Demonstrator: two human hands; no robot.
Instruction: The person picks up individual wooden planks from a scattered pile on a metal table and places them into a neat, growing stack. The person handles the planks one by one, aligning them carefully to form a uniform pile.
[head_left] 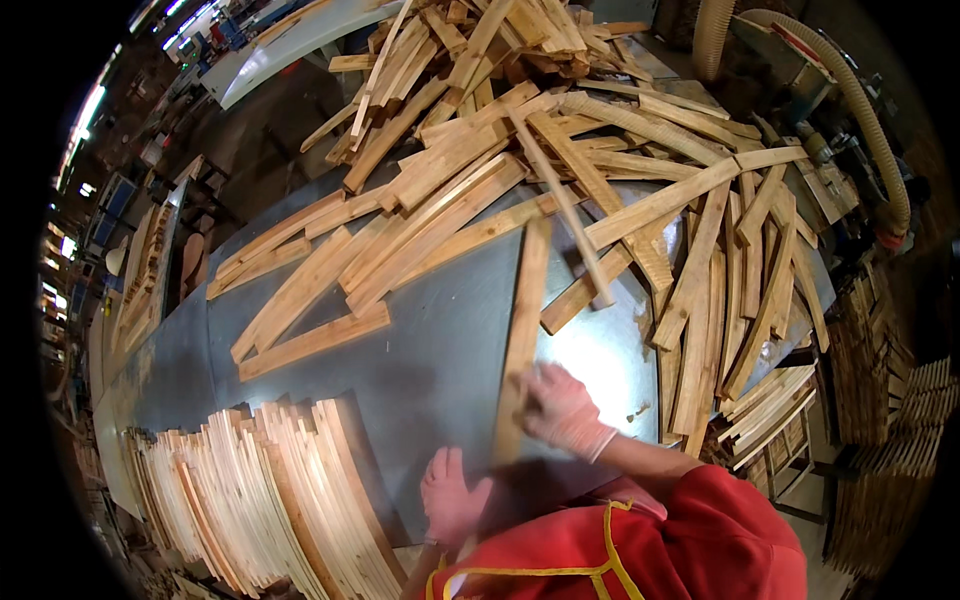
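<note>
A single wooden strip lies lengthwise on the grey metal tabletop, running from the loose pile down toward me. My right hand, in a pale pink glove, is at the right edge of its lower part. Its fingers are curled and slightly blurred, and whatever may be inside them is hidden. Just left of the strip's near end, my left hand, also gloved, is above the table's near edge. Its fingers point forward, the thumb stands apart, and nothing is in it.
A large jumbled pile of wooden strips covers the far table and spreads right. Upright strips stand in a tight row at the near left. A ribbed hose hangs at the far right, above more stacked wood.
</note>
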